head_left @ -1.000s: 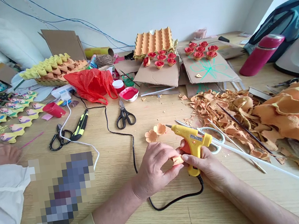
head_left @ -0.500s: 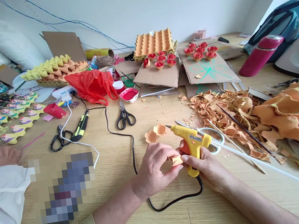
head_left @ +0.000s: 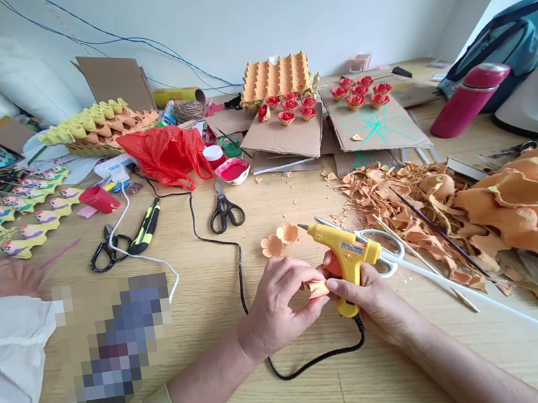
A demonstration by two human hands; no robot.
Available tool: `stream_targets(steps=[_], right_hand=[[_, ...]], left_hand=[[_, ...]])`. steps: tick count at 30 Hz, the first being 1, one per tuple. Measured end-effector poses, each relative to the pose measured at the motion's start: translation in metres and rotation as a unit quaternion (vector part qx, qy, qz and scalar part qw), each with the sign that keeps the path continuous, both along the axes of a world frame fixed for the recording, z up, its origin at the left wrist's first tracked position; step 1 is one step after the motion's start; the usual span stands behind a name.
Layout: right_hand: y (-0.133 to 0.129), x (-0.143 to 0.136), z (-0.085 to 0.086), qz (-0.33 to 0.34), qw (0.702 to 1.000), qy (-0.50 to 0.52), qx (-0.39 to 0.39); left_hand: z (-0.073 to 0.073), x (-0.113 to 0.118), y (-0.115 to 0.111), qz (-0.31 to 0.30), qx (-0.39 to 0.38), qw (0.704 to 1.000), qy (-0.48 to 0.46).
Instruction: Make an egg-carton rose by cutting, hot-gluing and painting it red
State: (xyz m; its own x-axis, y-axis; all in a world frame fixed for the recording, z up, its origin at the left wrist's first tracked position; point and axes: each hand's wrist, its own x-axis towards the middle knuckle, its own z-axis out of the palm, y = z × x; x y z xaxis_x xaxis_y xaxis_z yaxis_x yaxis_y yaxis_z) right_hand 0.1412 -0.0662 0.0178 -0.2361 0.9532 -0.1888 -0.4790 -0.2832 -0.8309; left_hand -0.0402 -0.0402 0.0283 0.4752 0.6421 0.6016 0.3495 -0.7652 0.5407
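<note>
My left hand (head_left: pixel 283 303) pinches a small rolled piece of orange egg carton (head_left: pixel 318 288) between thumb and fingers. The thumb of my right hand (head_left: pixel 370 297) touches the same piece from the other side. Wrapped in my right hand is a yellow hot glue gun (head_left: pixel 349 253), its nozzle pointing up and left and a long white glue stick (head_left: pixel 467 297) sticking out behind. A black cord runs from its handle. Just beyond my fingers, two cut carton flowers (head_left: pixel 272 246) lie on the table. White-handled scissors (head_left: pixel 390 252) rest partly hidden behind the glue gun.
Carton scraps (head_left: pixel 400 210) and an orange egg tray (head_left: pixel 525 212) spread to the right. Red paper roses (head_left: pixel 287 117) stand on cardboard behind. Black scissors (head_left: pixel 224 213), a utility knife (head_left: pixel 145 227) and a red paint dish (head_left: pixel 232 171) lie ahead. A co-worker's hand (head_left: pixel 7 278) is at left.
My hands, the carton piece and the glue gun stay almost still. The co-worker's hand at the left has shifted slightly to the right.
</note>
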Motion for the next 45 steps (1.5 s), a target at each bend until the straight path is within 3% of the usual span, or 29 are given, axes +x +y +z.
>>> stream_targets(steps=[17,28,34,38,45], right_hand=[[-0.001,0.001,0.0,-0.007,1.0,-0.024,0.001],[-0.002,0.003,-0.002,-0.003,1.0,-0.026,0.004],[-0.002,0.007,-0.001,-0.01,1.0,-0.015,-0.004],[-0.002,0.009,-0.001,-0.009,1.0,-0.008,-0.003],[0.002,0.014,0.008,-0.038,0.999,0.022,-0.024]], left_hand=[[0.0,0.002,-0.003,0.001,-0.031,0.999,-0.024],[-0.003,0.0,-0.002,0.002,-0.002,1.0,-0.007],[-0.004,-0.005,0.002,-0.034,-0.034,0.999,-0.004],[-0.003,-0.006,0.007,-0.055,-0.045,0.996,0.049],[-0.01,-0.013,0.02,0.045,-0.027,0.997,0.058]])
